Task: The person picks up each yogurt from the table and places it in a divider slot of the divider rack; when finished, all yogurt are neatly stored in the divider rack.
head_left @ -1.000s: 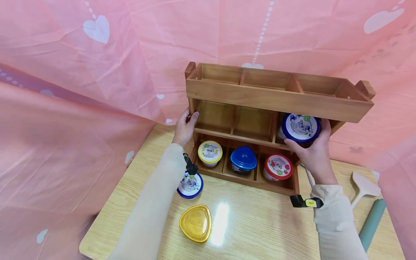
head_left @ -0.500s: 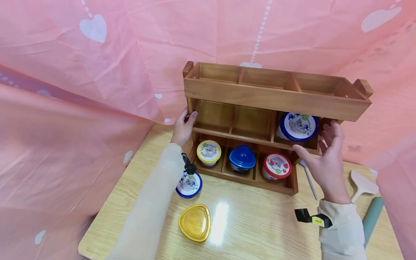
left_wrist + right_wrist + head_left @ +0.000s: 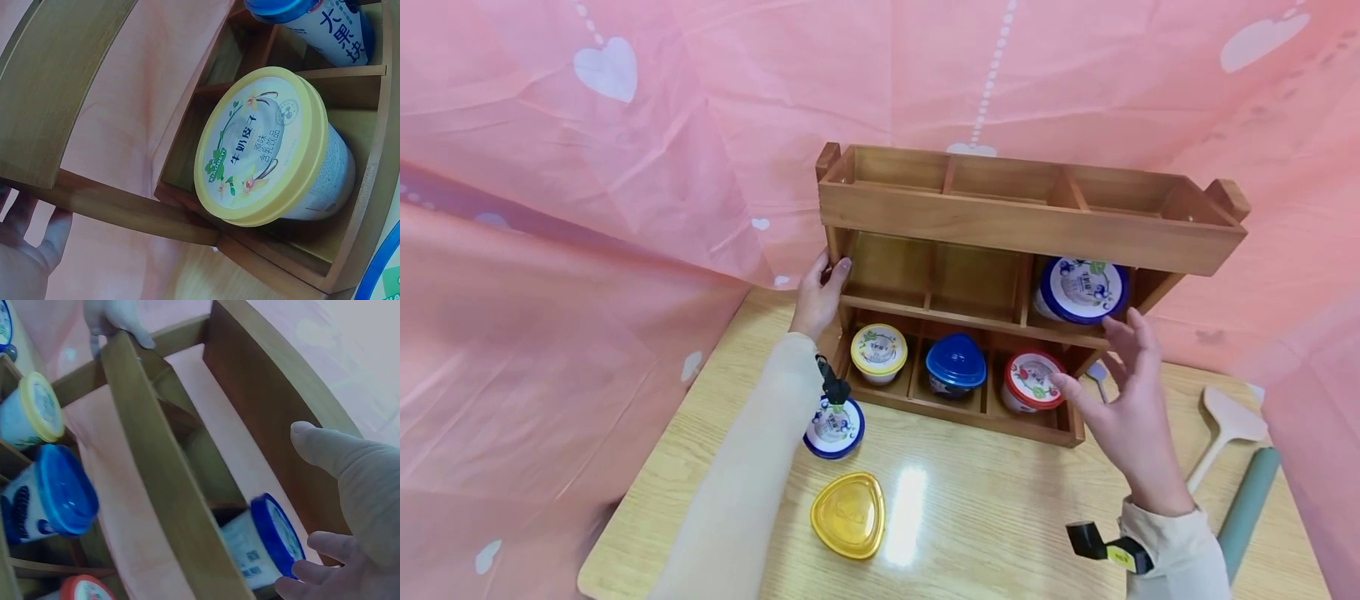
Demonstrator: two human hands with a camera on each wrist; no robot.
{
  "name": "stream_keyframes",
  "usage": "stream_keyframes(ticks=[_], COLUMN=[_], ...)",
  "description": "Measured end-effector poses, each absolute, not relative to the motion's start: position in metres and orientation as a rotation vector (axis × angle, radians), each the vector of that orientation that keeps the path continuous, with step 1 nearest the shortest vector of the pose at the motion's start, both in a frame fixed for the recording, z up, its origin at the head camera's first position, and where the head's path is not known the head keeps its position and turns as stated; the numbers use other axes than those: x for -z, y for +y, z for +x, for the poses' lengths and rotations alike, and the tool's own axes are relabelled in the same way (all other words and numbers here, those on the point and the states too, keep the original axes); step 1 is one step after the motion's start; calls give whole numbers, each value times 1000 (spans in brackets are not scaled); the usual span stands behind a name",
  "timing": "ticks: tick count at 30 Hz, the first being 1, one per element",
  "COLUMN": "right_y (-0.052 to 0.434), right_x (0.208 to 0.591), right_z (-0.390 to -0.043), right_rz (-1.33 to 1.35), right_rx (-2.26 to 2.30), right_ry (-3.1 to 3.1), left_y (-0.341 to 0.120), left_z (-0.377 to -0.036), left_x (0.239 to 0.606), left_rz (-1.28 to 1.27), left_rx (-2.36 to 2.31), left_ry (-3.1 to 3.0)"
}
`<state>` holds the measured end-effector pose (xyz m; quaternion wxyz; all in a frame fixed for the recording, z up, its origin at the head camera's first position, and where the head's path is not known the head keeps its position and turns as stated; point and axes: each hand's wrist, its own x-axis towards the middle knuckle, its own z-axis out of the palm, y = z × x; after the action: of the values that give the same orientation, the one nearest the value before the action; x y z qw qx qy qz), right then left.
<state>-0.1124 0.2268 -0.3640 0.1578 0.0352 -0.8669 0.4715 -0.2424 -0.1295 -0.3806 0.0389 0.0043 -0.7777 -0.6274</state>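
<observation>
On the left, we see the left hand gripping the left upright of the wooden rack, fingers curled round the post; the left wrist view cuts off most of that hand at its corner. Below that forearm, the wrist camera partly hides a blue-rimmed cup standing on the worktop, and a yellow rounded-triangle lid lies just in front of it. In the rack's bottom row sit 3 tubs: a yellow-lidded tub, whose lid shows Chinese characters in the left wrist view, a blue-lidded tub and a red-lidded tub. The red one's print is too small for us to read. In the right compartment of the middle shelf lies the blue-rimmed tub on its side, its top edge hidden by the upper tray. The right hand hovers just below it, fingers spread and relaxed, holding nothing. At the far right, a white spatula and a grey-green roll are partly cut off.
</observation>
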Motion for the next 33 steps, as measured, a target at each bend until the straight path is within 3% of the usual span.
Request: stream_keyframes(ticks=[9, 17, 33], right_y=[193, 172, 128], right_x=[413, 464, 509], right_z=[-92, -70, -34], right_rz=[364, 411, 593], right_rx=[-1361, -1453, -1600], right_ry=[-2592, -2705, -2881], left_y=[-130, -130, -135], left_z=[-242, -245, -272], left_x=[381, 385, 421], left_rz=[-5, -11, 24], left_rx=[1929, 1937, 1859], left_ry=[-2371, -2345, -2351])
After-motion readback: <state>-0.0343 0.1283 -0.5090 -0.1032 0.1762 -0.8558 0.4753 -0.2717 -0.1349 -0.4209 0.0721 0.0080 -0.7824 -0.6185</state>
